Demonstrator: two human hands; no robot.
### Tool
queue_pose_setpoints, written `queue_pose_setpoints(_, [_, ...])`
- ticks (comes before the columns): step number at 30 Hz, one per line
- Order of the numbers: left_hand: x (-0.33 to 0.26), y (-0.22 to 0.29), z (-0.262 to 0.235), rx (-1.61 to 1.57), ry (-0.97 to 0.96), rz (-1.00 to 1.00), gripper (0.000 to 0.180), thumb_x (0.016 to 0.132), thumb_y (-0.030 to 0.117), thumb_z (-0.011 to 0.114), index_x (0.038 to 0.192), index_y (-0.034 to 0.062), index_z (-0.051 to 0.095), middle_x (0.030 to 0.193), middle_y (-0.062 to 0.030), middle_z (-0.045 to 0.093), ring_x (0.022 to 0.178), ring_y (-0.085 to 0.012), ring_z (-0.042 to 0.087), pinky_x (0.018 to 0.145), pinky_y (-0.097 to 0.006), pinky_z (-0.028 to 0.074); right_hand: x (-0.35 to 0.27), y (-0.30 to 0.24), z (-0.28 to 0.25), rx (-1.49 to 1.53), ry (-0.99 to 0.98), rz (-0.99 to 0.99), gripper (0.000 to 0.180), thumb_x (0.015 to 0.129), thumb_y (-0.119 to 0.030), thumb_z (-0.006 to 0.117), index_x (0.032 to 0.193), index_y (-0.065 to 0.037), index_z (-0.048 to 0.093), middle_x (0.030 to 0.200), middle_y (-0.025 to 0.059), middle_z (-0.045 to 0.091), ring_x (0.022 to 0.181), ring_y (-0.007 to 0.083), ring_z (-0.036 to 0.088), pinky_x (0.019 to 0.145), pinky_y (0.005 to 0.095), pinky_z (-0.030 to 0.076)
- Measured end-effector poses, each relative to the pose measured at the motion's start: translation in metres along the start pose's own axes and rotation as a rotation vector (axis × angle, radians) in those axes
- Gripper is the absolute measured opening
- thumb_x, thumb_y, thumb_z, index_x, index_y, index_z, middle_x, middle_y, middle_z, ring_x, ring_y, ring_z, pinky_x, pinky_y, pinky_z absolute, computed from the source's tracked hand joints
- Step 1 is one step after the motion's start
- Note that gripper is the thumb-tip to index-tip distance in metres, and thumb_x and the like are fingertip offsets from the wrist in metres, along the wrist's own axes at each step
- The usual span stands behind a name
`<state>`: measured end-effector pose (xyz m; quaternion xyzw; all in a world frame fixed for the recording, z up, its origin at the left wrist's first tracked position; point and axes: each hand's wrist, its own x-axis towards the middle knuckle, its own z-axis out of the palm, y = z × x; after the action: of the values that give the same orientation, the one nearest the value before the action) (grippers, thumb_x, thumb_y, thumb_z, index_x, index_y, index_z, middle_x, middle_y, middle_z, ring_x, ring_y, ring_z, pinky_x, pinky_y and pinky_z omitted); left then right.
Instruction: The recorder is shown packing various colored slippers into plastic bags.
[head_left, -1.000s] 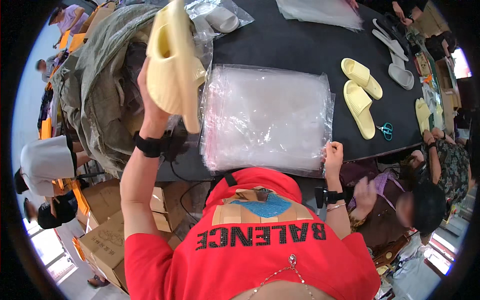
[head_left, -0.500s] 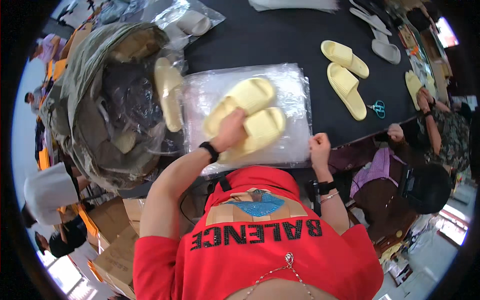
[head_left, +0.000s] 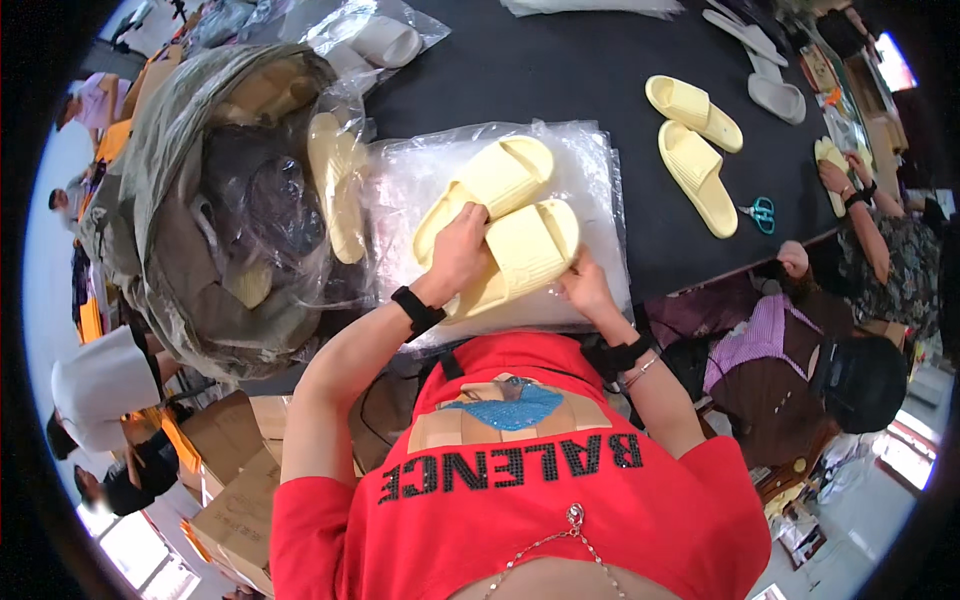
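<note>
Head view: pale-yellow ribbed slides point(head_left: 528, 246) are clamped by left fingers point(head_left: 474, 216) over clear plastic bags point(head_left: 396, 225); whether right fingers point(head_left: 575, 270) grip can't be told.

Over the bag stack point(head_left: 595, 185), the left hand point(head_left: 461, 246) grips two yellow slides point(head_left: 535, 245); the right hand point(head_left: 588, 286) touches one. Left of the stack sits a sack point(head_left: 168, 185); right of it lie another yellow pair point(head_left: 699, 180) and scissors point(head_left: 753, 211).

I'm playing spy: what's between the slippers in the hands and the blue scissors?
In the head view, going from the held slippers to the blue scissors: clear plastic bags, black table, then another yellow slipper.
</note>
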<state>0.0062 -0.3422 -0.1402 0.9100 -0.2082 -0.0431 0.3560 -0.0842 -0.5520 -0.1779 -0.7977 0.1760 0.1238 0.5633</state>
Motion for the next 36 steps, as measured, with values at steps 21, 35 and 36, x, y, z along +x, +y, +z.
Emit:
queue_pose_setpoints(21, [0.017, -0.005, -0.053, -0.033, 0.070, -0.224, 0.028, 0.073, 0.011, 0.063, 0.092, 0.0014, 0.045, 0.083, -0.0228, 0.056, 0.080, -0.0421, 0.055, 0.068, -0.045, 0.043, -0.011, 0.039, -0.054, 0.028, 0.150, 0.097, 0.022, 0.087, -0.021, 0.051, 0.091, 0.000, 0.056, 0.065, 0.0042, 0.057, 0.057, 0.0108, 0.052, 0.054, 0.0268, 0.042])
queue_pose_setpoints(35, [0.095, -0.043, 0.045, 0.306, 0.005, 0.060, 0.028, 0.072, 0.003, 0.050, 0.100, 0.0093, 0.049, 0.094, -0.0112, 0.054, 0.084, -0.0309, 0.056, 0.068, -0.044, 0.048, -0.018, 0.034, -0.044, -0.206, 0.152, 0.043, 0.021, 0.084, -0.020, 0.054, 0.081, 0.001, 0.059, 0.062, 0.0101, 0.058, 0.057, 0.0184, 0.057, 0.055, 0.0314, 0.043])
queue_pose_setpoints(36, [0.101, -0.051, 0.026, 0.382, -0.069, -0.076, 0.026, 0.075, 0.003, 0.048, 0.100, 0.0088, 0.049, 0.094, -0.0119, 0.055, 0.085, -0.0317, 0.056, 0.069, -0.045, 0.048, -0.018, 0.032, -0.043, -0.205, 0.148, 0.069, 0.021, 0.084, -0.019, 0.053, 0.080, 0.001, 0.058, 0.061, 0.0072, 0.057, 0.057, 0.0144, 0.055, 0.054, 0.0292, 0.042])
